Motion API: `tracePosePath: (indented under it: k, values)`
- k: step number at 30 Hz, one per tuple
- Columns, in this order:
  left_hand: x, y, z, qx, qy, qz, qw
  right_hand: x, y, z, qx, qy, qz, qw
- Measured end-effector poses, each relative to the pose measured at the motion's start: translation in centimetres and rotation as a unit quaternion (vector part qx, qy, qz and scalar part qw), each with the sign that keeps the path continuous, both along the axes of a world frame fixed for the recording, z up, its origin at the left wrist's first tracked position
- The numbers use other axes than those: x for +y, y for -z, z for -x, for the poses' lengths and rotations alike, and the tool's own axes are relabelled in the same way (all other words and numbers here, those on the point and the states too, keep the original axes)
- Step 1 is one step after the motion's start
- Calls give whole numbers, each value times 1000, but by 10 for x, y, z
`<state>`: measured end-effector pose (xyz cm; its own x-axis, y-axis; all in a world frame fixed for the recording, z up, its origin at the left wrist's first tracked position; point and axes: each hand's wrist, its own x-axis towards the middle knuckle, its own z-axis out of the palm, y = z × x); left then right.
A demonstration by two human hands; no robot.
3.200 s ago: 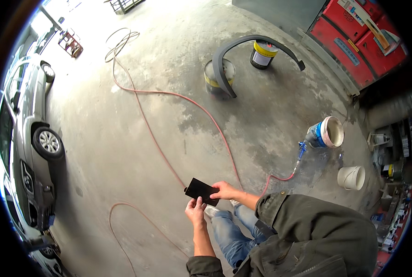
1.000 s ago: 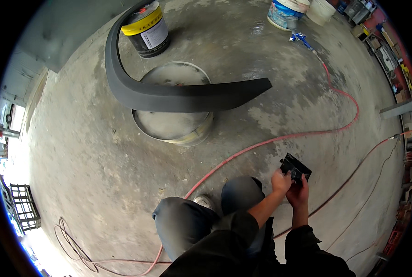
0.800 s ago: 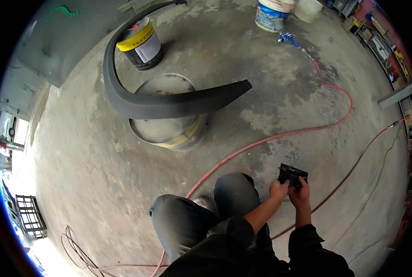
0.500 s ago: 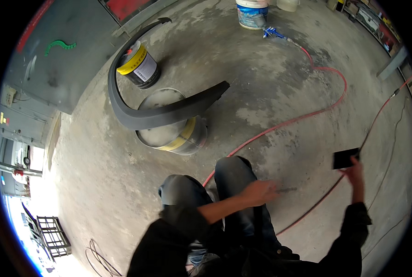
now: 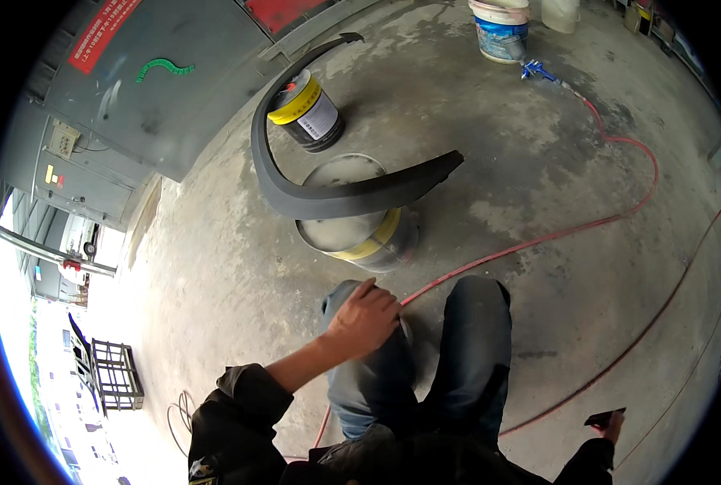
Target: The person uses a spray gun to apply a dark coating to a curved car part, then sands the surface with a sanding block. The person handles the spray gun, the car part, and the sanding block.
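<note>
On my left knee rests my left hand (image 5: 365,320), its fingers loosely laid over the jeans and holding nothing. Low at the right, my right hand (image 5: 614,426) grips a dark flat rectangular piece (image 5: 598,419), now seen nearly edge-on; whether it is a phone or a sheet of something I cannot tell. In front of my knees a long curved dark grey wheel-arch trim (image 5: 328,200) lies across a drum with a dusty top (image 5: 336,234). Its far arm curves past a black and yellow bucket (image 5: 320,117). Neither hand touches the trim.
A blue spray gun (image 5: 540,71) lies on the concrete floor beside a blue and white bucket (image 5: 502,36). Its red hose (image 5: 530,244) runs back between my legs. Another hose (image 5: 619,356) crosses at the right. A slatted dark crate (image 5: 116,376) stands far left.
My left hand has moved left from above my right knee onto my left knee. My right hand has dropped lower with the dark piece, which has tilted. The whole view has shifted.
</note>
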<state>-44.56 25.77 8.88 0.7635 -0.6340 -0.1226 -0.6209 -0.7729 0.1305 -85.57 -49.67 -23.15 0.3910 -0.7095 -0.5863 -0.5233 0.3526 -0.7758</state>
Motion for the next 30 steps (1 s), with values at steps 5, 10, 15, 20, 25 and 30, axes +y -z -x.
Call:
tracePosePath:
  k: [5,10,15,20,25,30]
  values:
    - [16,5,-9,-19,-24,105,994,-93,-124,-84,-108,-109,-24,988]
    - [16,-10,4,-13,-58,82,995,-95,-196,-148,-249,-137,-133,949]
    - [0,5,-14,-58,-44,153,986,-119,-74,-59,-15,-142,243,960]
    - [4,-3,-3,-43,-68,121,989,-102,-51,-43,85,48,68,993]
    - [2,5,-2,-46,-77,132,987,-191,-242,-150,-122,-74,0,990]
    - [3,-7,16,-56,-101,125,985,-128,-196,-118,-433,-205,-125,869]
